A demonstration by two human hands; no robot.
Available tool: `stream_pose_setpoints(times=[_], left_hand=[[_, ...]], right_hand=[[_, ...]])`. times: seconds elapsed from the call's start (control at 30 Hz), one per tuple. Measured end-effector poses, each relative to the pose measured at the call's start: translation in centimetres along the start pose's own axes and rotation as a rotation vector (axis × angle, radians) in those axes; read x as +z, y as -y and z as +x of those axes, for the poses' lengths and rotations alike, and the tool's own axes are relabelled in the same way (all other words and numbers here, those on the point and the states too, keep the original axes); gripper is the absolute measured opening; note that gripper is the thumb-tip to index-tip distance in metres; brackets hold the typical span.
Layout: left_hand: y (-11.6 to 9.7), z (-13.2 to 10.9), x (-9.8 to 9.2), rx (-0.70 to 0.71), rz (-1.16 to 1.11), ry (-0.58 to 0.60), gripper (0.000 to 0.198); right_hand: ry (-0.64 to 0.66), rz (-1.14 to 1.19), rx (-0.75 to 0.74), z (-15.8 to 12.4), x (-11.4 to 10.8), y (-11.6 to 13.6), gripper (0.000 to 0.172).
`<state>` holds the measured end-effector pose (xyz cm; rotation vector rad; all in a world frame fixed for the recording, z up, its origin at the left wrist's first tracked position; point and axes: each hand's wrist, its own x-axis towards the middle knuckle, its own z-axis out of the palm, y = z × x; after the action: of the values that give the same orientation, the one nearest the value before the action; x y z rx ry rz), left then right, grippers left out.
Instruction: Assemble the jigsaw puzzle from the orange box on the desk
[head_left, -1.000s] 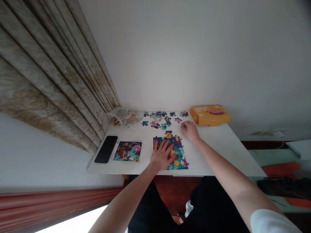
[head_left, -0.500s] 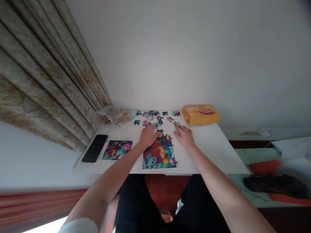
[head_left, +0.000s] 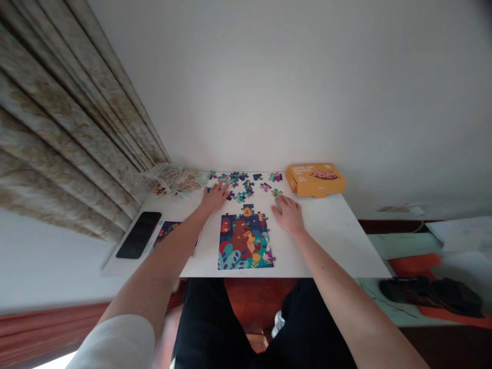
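Observation:
A partly assembled colourful jigsaw puzzle [head_left: 245,240] lies on the white table [head_left: 338,230] in front of me. Several loose puzzle pieces [head_left: 246,184] are scattered beyond it near the wall. My left hand [head_left: 215,196] reaches forward onto the left side of the loose pieces, fingers spread over them. My right hand [head_left: 287,214] rests flat on the table beside the puzzle's upper right corner, fingers stretched toward a loose green piece [head_left: 277,193]. Neither hand visibly holds a piece.
An orange puzzle box [head_left: 315,179] stands at the back right. A black phone [head_left: 139,234] and a reference picture card [head_left: 166,231] lie at the left, the card partly hidden by my arm. A plastic bag [head_left: 175,180] sits by the curtain [head_left: 69,133].
My left hand moved from the top of the puzzle further forward and left onto the loose pieces. My right hand stayed beside the puzzle. The view shifted slightly.

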<state>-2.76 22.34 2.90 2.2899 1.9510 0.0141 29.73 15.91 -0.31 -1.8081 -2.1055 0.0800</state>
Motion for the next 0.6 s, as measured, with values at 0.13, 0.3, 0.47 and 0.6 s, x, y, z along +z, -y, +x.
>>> stream_pose_setpoints(times=[0.13,0.3,0.47,0.6], left_hand=[[1.1,-0.9,-0.1,-0.033,0.024,-0.042,0.055],[-0.8,-0.2,-0.4,0.003,-0.019,-0.128,0.052],[-5.5,1.4,0.1,0.176,-0.057,-0.089,0.051],[-8.1,1.8,1.3,0.222,-0.054,-0.022,0.057]], right_hand=[[-0.018,0.001,0.005,-0.1,0.2,-0.1,0.045],[-0.025,-0.004,-0.004,0.0,0.1,0.0,0.044],[0.006,-0.016,-0.020,0.0,-0.2,0.1,0.045],[0.042,-0.013,-0.030,0.0,-0.3,0.2,0.046]])
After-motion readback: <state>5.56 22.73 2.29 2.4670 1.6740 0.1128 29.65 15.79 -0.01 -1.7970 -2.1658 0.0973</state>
